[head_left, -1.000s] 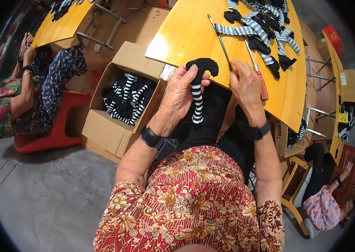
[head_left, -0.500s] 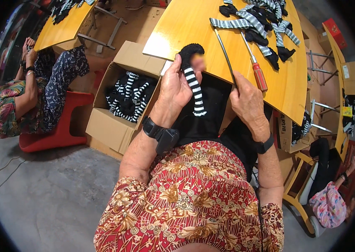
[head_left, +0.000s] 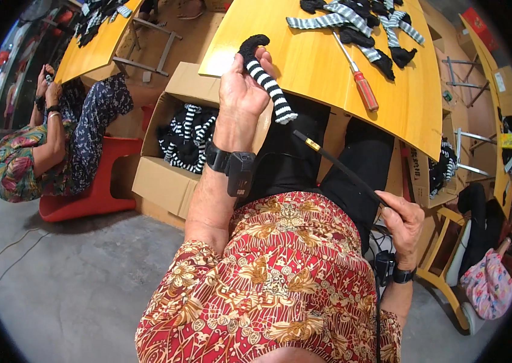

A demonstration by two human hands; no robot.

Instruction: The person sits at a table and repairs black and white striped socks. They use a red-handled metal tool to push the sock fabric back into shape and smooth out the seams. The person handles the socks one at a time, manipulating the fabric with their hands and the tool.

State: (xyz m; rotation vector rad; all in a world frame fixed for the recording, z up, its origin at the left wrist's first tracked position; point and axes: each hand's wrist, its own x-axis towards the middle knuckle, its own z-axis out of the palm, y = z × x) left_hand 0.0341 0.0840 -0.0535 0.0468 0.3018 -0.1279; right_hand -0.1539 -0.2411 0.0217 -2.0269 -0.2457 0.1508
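1. Black-and-white striped knitted tube (head_left: 266, 78) with a black rounded end, raised just in front of the near edge of the yellow table (head_left: 322, 72), black tip curling over the fingers.
2. Left hand (head_left: 241, 91) clenched round the tube's upper part, striped tail hanging free to the right of the palm; black wrist device (head_left: 232, 166) strapped just below.
3. Right hand (head_left: 402, 221) low at the right, pinched shut on the end of a thin black rod (head_left: 338, 164); rod slanting up and left, its tip with a small brass-coloured band just below the tube's tail; touching or not, cannot tell.
4. On the table: screwdriver with a red handle (head_left: 359, 81), near a heap of grey-striped and black knitted pieces (head_left: 359, 21).
5. Left of the table, on the floor: open brown cardboard box (head_left: 165, 175), rectangular, flaps up, filled with more black-and-white striped pieces (head_left: 186, 136).
6. Under the table's right edge: another brown carton (head_left: 416, 175) with dark print on its side, too small to tell more.
7. Far right: a red rectangular package (head_left: 479, 27) by the table's far corner, a small white label (head_left: 500, 81) and a small yellow box (head_left: 507, 140) on a side surface.
8. Far left: another person in a floral top (head_left: 17, 166) seated on a red chair (head_left: 86, 196) at a second yellow table (head_left: 95, 45).
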